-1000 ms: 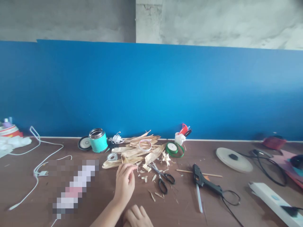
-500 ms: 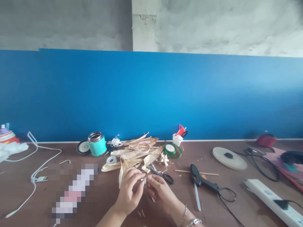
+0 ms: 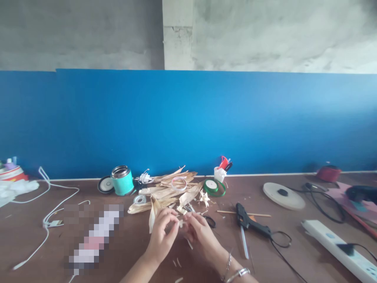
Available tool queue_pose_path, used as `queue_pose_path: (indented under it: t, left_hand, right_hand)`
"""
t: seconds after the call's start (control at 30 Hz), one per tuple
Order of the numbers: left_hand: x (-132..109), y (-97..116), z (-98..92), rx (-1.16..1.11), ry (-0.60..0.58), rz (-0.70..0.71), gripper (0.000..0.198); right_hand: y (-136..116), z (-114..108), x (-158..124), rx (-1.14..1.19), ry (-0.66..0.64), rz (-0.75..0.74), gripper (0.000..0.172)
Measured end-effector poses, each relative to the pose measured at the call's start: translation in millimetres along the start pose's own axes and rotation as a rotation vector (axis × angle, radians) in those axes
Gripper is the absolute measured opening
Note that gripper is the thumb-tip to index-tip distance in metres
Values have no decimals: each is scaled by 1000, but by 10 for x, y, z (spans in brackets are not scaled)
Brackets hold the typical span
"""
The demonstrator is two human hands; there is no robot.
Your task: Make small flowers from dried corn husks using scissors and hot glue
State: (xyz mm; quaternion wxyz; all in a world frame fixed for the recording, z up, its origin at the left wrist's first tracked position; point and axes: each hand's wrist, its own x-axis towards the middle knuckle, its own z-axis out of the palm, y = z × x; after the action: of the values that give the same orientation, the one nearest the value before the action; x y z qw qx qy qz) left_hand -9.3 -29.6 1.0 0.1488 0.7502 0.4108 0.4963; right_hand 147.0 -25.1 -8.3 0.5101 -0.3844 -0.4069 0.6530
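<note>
Held the left hand point(image 3: 162, 234) and the right hand point(image 3: 203, 232) close together, low over the brown table point(image 3: 129, 239), with fingers bent inward and fingertips turned toward each other. Had a small pale scrap point(image 3: 180, 223) right in the gap between the two sets of fingertips, beside the left thumb and near the right fingers. Curved the left thumb and forefinger nearly into a ring; bunched the right fingers more tightly. Could not tell, for either hand, whether pinching the scrap or only framing it.

Had a dry husk strip point(image 3: 153, 216) alongside the outer edge of the left hand; could not tell whether gripped or merely lying behind. Saw a heap of dry husks point(image 3: 160, 189) just beyond the fingertips, with a flower-shaped husk piece point(image 3: 204, 199) at the right. Covered most of the scissors point(image 3: 211, 221) with the right hand, leaving a black loop in sight past the knuckles. Had a green ribbon spool point(image 3: 211, 185) by the heap, a glue gun point(image 3: 244, 216) farther right, and thin trimmings point(image 3: 176, 262) on the near side, below the hands.
</note>
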Motion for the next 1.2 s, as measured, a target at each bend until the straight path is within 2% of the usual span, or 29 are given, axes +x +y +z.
queue_pose_path:
  t: [0.13,0.27,0.4,0.5,0.6,0.67,0.73,0.8,0.93,1.03,1.2]
  left_hand:
    - [18,-87,7,-58,44,-113,13]
    - [16,-121,4,-57,24,-123,15]
    - [7,-77,-15,-16,16,-45,12]
    - [0,-56,-21,80,-4,80,27]
    - [-1,-69,-14,195,-30,177,22]
    - [3,-80,-12,239,-29,193,18]
    - [9,-81,-14,253,-22,185,15]
    - [13,-68,-17,249,-19,158,13]
    - [6,-32,-10,218,-49,110,13]
    - [1,-26,-3,189,-81,92,12]
    - [15,-35,-6,184,-80,87,12]
  right_hand:
    - [-30,5,-7,-161,11,-69,38]
    - [-20,22,-6,-207,4,-86,42]
    - [-7,13,-2,-182,28,-71,37]
    - [-7,6,-6,-141,20,-55,33]
    - [5,3,-6,-139,-12,-27,32]
    - [16,-1,-6,-157,-30,-24,29]
    - [23,-8,-10,-204,-33,-85,21]
    - [21,-16,-20,-321,-21,-219,13]
    - [1,-24,-52,-738,33,-480,10]
    - [-9,-29,-68,-941,63,-566,13]
    - [-1,-57,-59,-1046,55,-624,14]
